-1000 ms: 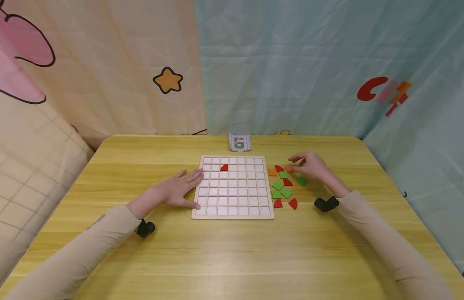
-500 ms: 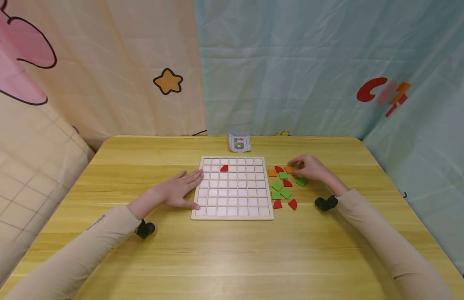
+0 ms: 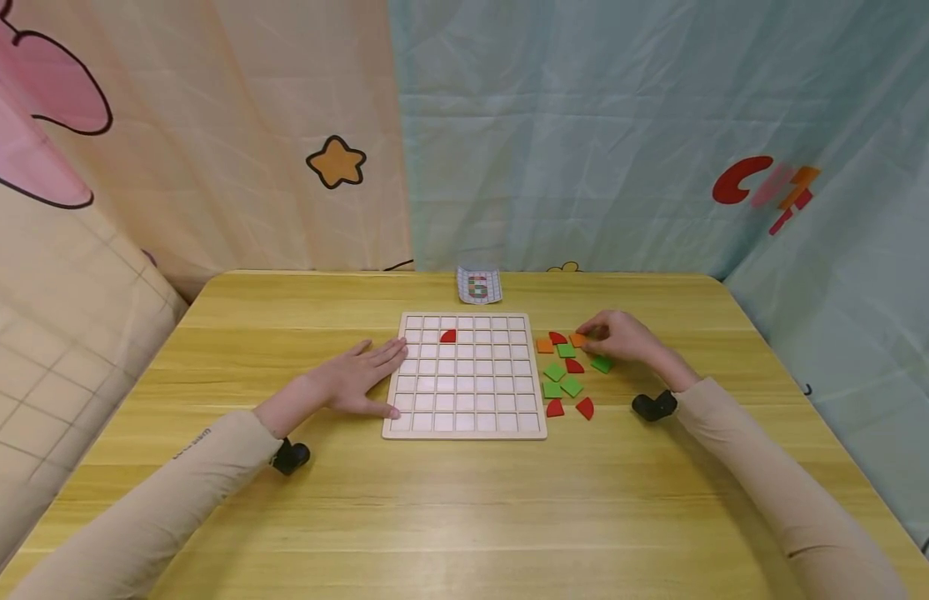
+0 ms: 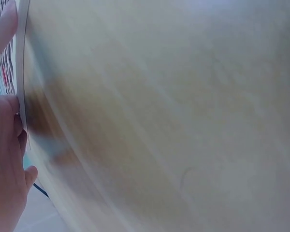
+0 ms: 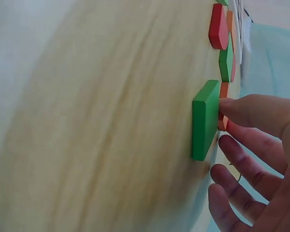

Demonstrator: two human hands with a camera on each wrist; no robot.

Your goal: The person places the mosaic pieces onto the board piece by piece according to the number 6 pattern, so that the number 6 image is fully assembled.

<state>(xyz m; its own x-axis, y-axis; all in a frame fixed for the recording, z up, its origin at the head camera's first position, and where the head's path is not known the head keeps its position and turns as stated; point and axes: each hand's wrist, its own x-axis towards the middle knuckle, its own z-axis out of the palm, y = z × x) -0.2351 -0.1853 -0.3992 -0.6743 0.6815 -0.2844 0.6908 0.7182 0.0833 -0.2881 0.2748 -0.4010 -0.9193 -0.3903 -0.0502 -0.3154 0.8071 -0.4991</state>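
My left hand (image 3: 359, 379) lies with fingers spread over the left edge of a white grid board (image 3: 464, 434). In the left wrist view, the fingertips (image 4: 8, 14) reach over the board's rim. One red quarter-circle tile (image 3: 449, 337) sits in a cell of the second row. To the right of the board, my right hand (image 3: 620, 335) pinches an orange square tile (image 3: 578, 340) between thumb and index finger, down at the tabletop. The right wrist view has the thumb against that orange tile (image 5: 224, 89), partly hidden behind a green square tile (image 5: 205, 121).
Several loose tiles lie right of the board: green squares (image 3: 555, 372), red quarter circles (image 3: 585, 407) and another orange square (image 3: 545, 346). A paper card (image 3: 479, 286) with a coloured grid pattern lies behind the board. Curtains (image 3: 584, 150) hang behind the wooden table (image 3: 464, 517).
My right hand has dipped slightly, its thumb and index finger closing in on the orange tile. The left hand stays in place on the board.
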